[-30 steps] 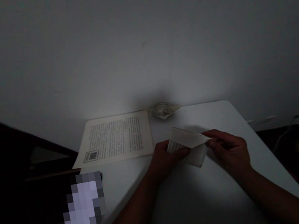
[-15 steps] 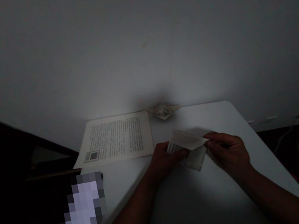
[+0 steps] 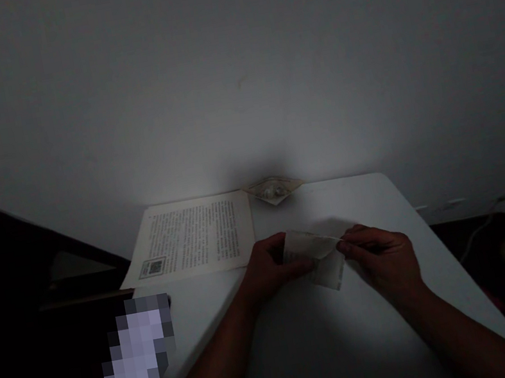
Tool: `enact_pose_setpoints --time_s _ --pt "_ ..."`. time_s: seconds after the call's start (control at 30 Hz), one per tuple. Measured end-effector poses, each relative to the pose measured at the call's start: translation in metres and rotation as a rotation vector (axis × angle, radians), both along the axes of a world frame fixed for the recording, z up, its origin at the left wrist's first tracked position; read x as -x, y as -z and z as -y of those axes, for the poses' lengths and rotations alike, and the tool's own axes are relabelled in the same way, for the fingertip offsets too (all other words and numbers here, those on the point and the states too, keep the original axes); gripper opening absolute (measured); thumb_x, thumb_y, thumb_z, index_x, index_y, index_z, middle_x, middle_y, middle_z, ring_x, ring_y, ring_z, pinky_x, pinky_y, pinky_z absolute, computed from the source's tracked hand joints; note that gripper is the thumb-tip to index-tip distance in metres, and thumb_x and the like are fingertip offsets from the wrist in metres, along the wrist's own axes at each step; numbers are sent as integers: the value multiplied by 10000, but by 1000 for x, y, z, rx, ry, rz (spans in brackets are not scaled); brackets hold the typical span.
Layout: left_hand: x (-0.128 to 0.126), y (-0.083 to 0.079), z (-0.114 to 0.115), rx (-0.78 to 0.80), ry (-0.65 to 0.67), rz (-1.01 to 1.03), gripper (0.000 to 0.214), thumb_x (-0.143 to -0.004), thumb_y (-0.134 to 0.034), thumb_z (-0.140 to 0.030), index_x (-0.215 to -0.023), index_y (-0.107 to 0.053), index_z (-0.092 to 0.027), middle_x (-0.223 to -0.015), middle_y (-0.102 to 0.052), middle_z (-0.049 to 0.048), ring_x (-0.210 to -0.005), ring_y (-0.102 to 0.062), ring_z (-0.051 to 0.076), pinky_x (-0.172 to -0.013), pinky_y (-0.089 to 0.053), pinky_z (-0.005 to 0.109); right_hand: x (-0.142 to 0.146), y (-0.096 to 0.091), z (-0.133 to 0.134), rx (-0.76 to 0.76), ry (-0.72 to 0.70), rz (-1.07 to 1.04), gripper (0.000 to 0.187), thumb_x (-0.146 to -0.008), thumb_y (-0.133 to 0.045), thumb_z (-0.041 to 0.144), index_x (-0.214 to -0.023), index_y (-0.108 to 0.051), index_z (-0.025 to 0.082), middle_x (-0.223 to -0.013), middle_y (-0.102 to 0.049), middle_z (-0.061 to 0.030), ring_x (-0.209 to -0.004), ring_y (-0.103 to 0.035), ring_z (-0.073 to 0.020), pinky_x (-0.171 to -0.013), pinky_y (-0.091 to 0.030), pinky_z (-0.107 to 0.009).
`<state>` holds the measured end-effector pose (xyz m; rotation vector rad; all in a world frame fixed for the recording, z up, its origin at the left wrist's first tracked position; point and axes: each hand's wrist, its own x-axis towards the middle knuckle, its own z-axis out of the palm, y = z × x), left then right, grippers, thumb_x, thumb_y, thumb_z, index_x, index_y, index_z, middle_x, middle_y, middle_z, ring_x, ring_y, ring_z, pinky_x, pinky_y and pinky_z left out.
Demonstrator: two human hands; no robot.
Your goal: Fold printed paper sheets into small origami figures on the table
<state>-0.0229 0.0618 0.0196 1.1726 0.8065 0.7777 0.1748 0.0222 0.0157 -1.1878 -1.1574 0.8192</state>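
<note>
A small piece of folded printed paper is held up between both hands over the white table. My left hand grips its left side, thumb lying across the front. On the right, my right hand pinches the corner of the upper flap between thumb and fingers. Faint print shows on the paper's surface. The fingers behind the paper are hidden, and the dim light blurs the fold lines.
A printed sheet with a square code lies at the table's back left. Beside it, against the wall, sits a folded paper shape. A pixelated bright object is at the left edge. The white table meets the wall.
The paper's upper flap has tilted, its top edge now lower and flatter. My right hand, still pinching the corner, has shifted slightly left and down. The whole view has moved slightly.
</note>
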Motion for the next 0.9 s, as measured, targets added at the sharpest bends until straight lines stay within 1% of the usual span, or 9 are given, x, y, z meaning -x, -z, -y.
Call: enact_pose_setpoints --time_s 0.1,0.2,0.27,0.33,0.4,0.57,0.67,0.77,0.9 --pt "-4 -3 2 -26 -76 -130 478 -515 -850 -322 -911 -657 -137 -740 -643 13 -656 -578 143 -600 -457 247 6 -4 2 14 -15 62 76 -619 -774 169 -651 -732 223 -602 -661 6 -520 -583 -106 -443 -452 -199" --pt "-8 -4 5 -112 -158 -280 441 -524 -841 -332 -888 -663 -159 -705 -619 -10 -629 -538 123 -565 -418 221 10 -5 3 19 -20 117 69 -609 -780 198 -639 -722 217 -591 -659 3 -503 -576 -118 -431 -455 -216" --pt "-9 -4 7 -132 -181 -318 396 -535 -833 -318 -858 -664 -164 -701 -614 -16 -628 -530 121 -558 -404 215 11 -4 4 30 -5 134 78 -602 -785 220 -639 -718 216 -594 -667 -3 -506 -586 -130 -440 -472 -230" --pt "-9 -4 7 -128 -189 -321 379 -536 -829 -312 -842 -659 -165 -680 -603 -25 -604 -516 114 -542 -394 212 11 -3 3 48 7 127 93 -595 -790 236 -651 -719 217 -613 -681 -9 -523 -605 -142 -460 -494 -242" --pt "-9 -4 7 -129 -199 -315 367 -538 -826 -317 -824 -653 -165 -657 -586 -35 -580 -499 105 -533 -389 210 10 -1 3 84 -12 98 112 -600 -790 255 -684 -726 217 -638 -694 -14 -545 -622 -152 -490 -514 -251" --pt "-8 -5 7 -105 -195 -315 360 -538 -822 -309 -810 -638 -162 -624 -556 -48 -552 -476 96 -513 -378 206 7 1 1 160 -159 35 158 -743 -693 349 -775 -744 203 -620 -668 -20 -544 -601 -137 -510 -499 -244" --pt "-8 -4 7 -93 -177 -307 370 -541 -820 -316 -825 -639 -162 -631 -560 -46 -551 -477 95 -511 -380 206 6 2 1 165 -207 33 207 -776 -660 381 -779 -740 191 -618 -644 -19 -548 -578 -131 -506 -477 -240" --pt "-9 -4 7 -110 -162 -323 369 -543 -821 -320 -831 -653 -163 -643 -579 -37 -571 -494 102 -518 -384 206 7 1 1 152 -179 51 229 -778 -656 394 -720 -720 182 -593 -608 -11 -532 -541 -123 -487 -448 -236" --pt "-10 -6 8 -100 -138 -352 363 -550 -815 -323 -842 -670 -165 -665 -608 -22 -591 -522 117 -527 -396 214 10 -2 3 131 -124 101 274 -780 -651 380 -598 -654 175 -531 -541 8 -492 -488 -108 -460 -407 -229"
